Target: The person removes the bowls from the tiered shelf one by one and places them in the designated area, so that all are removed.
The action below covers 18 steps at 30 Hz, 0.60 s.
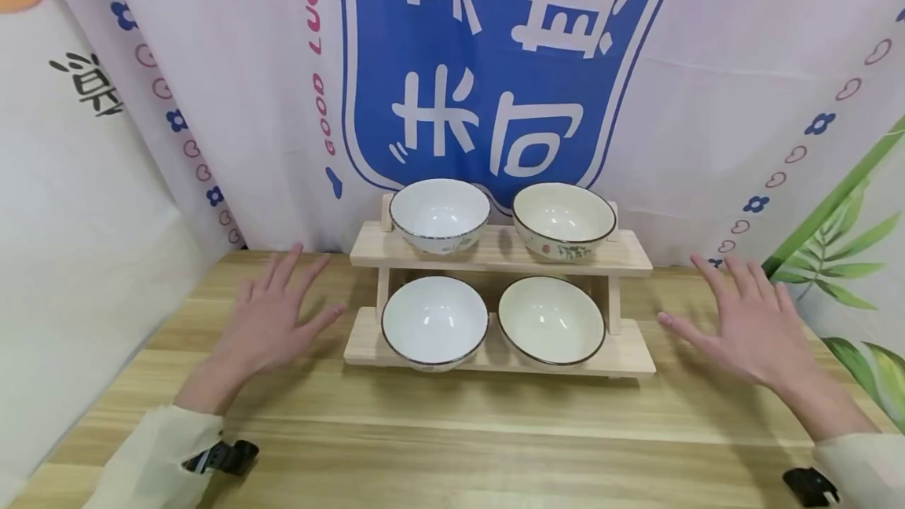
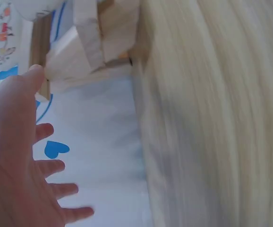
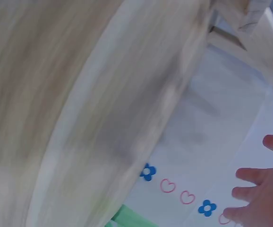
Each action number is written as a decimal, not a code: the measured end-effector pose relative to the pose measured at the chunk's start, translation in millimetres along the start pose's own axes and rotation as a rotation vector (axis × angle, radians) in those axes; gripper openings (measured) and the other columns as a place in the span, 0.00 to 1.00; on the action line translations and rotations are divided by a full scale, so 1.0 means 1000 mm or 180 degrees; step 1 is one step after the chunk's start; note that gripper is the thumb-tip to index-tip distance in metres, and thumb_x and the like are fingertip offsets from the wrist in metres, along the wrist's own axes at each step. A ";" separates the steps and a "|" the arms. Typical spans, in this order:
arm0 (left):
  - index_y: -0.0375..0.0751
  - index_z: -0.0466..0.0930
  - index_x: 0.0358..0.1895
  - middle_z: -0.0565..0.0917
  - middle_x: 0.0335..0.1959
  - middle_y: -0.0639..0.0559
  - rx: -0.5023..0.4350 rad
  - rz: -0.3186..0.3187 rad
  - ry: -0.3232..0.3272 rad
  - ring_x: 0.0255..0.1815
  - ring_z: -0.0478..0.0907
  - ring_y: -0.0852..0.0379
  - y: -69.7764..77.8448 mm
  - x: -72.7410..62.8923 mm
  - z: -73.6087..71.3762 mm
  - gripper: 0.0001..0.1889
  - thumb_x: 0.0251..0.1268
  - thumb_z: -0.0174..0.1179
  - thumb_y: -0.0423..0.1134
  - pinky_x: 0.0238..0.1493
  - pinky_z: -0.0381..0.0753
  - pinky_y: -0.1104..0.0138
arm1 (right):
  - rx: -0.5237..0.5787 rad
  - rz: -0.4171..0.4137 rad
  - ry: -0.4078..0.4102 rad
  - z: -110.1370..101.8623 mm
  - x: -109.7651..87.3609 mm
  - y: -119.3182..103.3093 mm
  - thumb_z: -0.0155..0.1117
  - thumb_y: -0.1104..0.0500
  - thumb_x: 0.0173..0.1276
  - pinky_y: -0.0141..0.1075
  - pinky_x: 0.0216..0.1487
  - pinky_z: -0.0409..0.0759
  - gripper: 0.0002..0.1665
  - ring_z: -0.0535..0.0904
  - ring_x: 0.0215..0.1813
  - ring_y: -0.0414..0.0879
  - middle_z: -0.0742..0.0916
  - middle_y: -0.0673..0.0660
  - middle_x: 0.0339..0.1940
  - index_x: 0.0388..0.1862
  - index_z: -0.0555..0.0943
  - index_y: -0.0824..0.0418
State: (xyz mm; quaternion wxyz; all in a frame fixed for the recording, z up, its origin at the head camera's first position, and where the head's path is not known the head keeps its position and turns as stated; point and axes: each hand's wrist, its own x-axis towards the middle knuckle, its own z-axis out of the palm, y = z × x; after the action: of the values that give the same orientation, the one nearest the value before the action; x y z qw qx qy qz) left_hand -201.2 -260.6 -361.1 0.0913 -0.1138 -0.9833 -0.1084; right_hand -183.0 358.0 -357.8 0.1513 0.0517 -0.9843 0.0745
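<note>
A two-tier wooden rack (image 1: 498,258) stands on the table with two bowls on each tier. On the upper tier are a white bowl (image 1: 440,212) at left and a cream bowl (image 1: 564,214) with a floral outside at right. Below them sit another white bowl (image 1: 434,320) and another cream bowl (image 1: 551,320), both dark-rimmed. Left of the rack, my left hand (image 1: 272,316) is spread with nothing in it. My right hand (image 1: 749,324) is spread likewise on the rack's right side, holding nothing. In the wrist views both hands appear with fingers extended, apart from the bowls.
The wood-grain table (image 1: 452,446) runs up to a printed curtain (image 1: 283,100) right behind the rack. A white wall covering (image 1: 64,218) borders the left side; green leaf prints (image 1: 841,265) show at right. Each wrist carries a black strapped device (image 1: 222,458).
</note>
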 end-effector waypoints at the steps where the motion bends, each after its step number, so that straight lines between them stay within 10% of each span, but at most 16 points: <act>1: 0.52 0.49 0.88 0.40 0.90 0.37 -0.0142 0.0027 0.0026 0.86 0.44 0.22 0.002 -0.001 -0.001 0.44 0.79 0.47 0.70 0.73 0.49 0.20 | 0.0082 -0.0020 0.0106 -0.002 -0.001 -0.003 0.65 0.25 0.68 0.79 0.72 0.53 0.63 0.55 0.80 0.82 0.60 0.77 0.84 0.89 0.53 0.54; 6: 0.55 0.51 0.87 0.49 0.89 0.37 -0.1027 0.0272 0.0053 0.83 0.56 0.23 0.011 -0.005 -0.004 0.42 0.79 0.60 0.59 0.70 0.63 0.24 | 0.0725 -0.0048 0.0554 -0.015 -0.010 -0.027 0.75 0.37 0.67 0.74 0.69 0.63 0.55 0.65 0.74 0.77 0.73 0.76 0.75 0.84 0.63 0.60; 11: 0.48 0.54 0.86 0.62 0.85 0.37 -0.1943 0.0535 -0.0229 0.74 0.74 0.31 0.016 -0.007 0.001 0.44 0.75 0.68 0.48 0.63 0.83 0.42 | 0.1461 -0.0240 0.0974 -0.015 -0.021 -0.062 0.82 0.55 0.61 0.36 0.60 0.74 0.46 0.77 0.61 0.49 0.85 0.66 0.57 0.75 0.72 0.66; 18: 0.40 0.55 0.84 0.65 0.82 0.35 -0.2547 0.0512 -0.0618 0.72 0.75 0.32 0.019 -0.005 0.013 0.47 0.68 0.74 0.43 0.59 0.87 0.62 | 0.2329 -0.0251 0.0381 -0.009 -0.031 -0.102 0.79 0.60 0.66 0.22 0.50 0.79 0.41 0.78 0.54 0.31 0.84 0.60 0.58 0.73 0.70 0.65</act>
State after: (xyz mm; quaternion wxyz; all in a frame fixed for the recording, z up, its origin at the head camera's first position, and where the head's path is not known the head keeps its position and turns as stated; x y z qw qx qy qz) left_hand -193.4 -240.5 -371.2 -0.0451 -0.2264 -0.8557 -0.4631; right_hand -138.3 262.0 -345.4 0.1829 0.1358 -0.8792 0.4184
